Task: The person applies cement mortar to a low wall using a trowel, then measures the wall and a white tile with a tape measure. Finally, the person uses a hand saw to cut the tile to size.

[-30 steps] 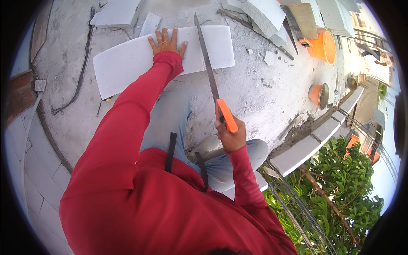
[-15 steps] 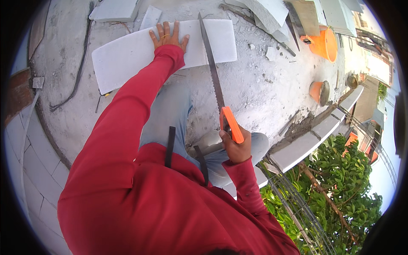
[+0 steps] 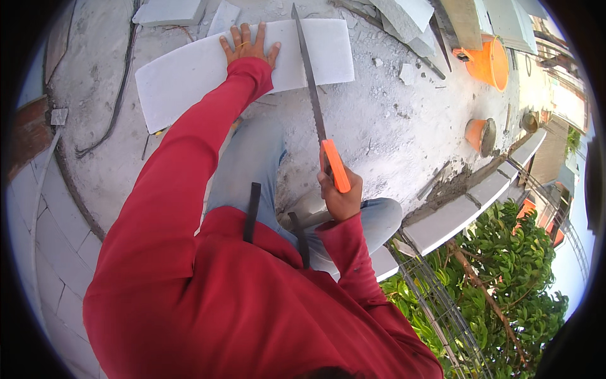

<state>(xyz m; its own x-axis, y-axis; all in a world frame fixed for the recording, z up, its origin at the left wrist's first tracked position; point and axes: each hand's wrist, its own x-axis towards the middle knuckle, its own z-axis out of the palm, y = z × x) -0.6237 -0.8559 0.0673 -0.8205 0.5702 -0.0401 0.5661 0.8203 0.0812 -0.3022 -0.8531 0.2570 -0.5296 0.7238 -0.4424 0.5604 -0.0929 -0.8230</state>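
A long white block point(image 3: 189, 72) lies flat on the dusty concrete roof slab. My left hand point(image 3: 248, 44) rests on top of it with fingers spread, pressing it down. My right hand point(image 3: 339, 197) grips the orange handle of a handsaw point(image 3: 309, 82). The saw's toothed blade runs across the right part of the block, its tip past the block's far edge. My red sleeves and jeans fill the lower middle of the view.
Several grey and white slabs point(image 3: 404, 16) lie stacked beyond the block. An orange bucket point(image 3: 489, 61) and a smaller orange pot point(image 3: 478, 134) stand at the right. A low parapet point(image 3: 454, 215) edges the roof, with green foliage point(image 3: 505, 278) below. A cable point(image 3: 117, 107) curls at left.
My right hand has drawn the saw back toward me, so the blade slid nearer along the cut. My left hand stayed pressed on the block.
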